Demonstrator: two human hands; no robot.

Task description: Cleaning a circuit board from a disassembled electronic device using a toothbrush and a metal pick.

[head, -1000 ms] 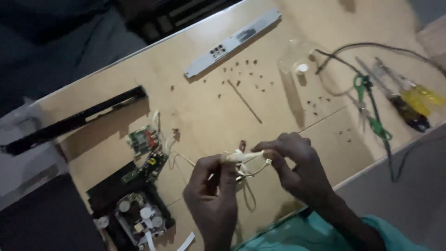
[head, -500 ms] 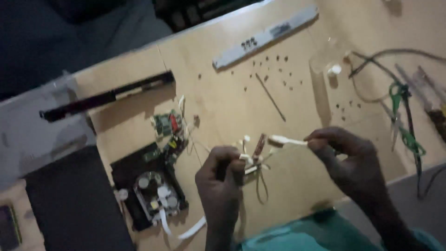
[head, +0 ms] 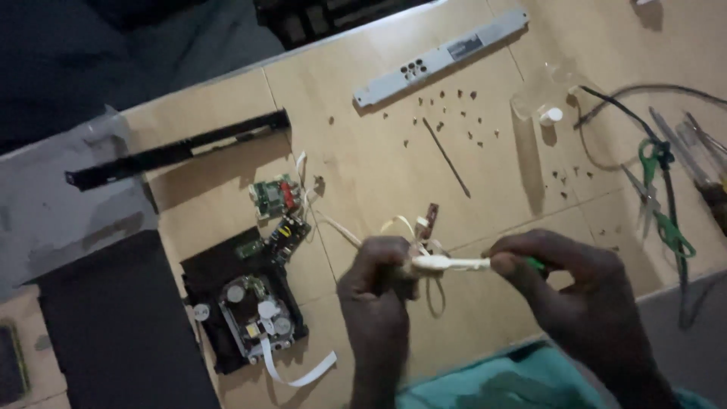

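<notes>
Two hands pinch one white cable over a wooden table (head: 363, 151).

The left hand (head: 376, 282) is closed around one end of the white cable (head: 448, 263), and the right hand (head: 569, 282) pinches the other end, so the cable lies stretched between them (its plug is hard to see). Left of the left hand lies an opened disc drive (head: 246, 307); beyond both hands lie small screws (head: 454, 113); scissors (head: 659, 201) lie right of the right hand.

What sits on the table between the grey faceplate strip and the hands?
In the head view, between the grey faceplate strip and the hands lie scattered small screws and a thin dark rod, on bare wood.
</notes>
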